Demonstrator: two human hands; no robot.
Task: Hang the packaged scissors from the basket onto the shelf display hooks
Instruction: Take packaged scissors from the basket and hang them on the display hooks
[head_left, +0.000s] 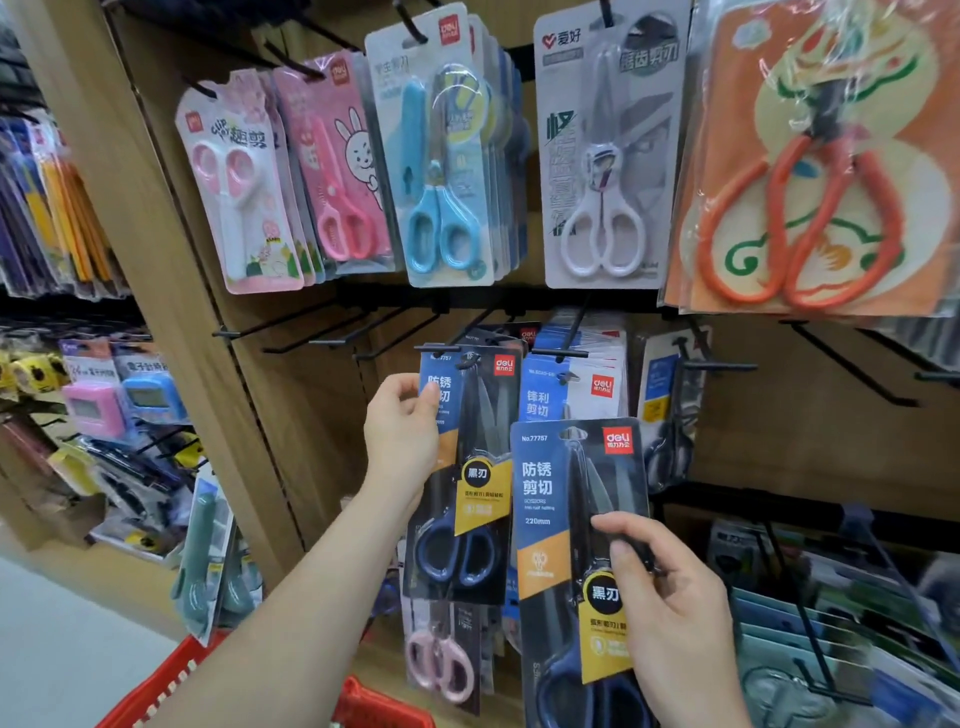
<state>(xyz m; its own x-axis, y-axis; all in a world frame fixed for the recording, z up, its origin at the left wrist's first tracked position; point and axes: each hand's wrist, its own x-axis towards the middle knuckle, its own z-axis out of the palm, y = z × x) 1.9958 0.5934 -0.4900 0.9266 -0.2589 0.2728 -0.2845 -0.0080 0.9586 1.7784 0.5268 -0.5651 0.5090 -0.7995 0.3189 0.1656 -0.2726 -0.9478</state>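
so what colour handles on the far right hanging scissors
Orange loop handles, seen best in the head view.

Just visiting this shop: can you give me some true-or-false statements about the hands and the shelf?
1. The right hand holds a dark blue scissors pack. True.
2. The left hand is empty. False: it grips a second pack of the same kind.
3. The basket is green. False: it is red.
4. Orange-handled scissors hang at the top right. True.
5. Every hook carries goods. False: hooks left of the hands are bare.
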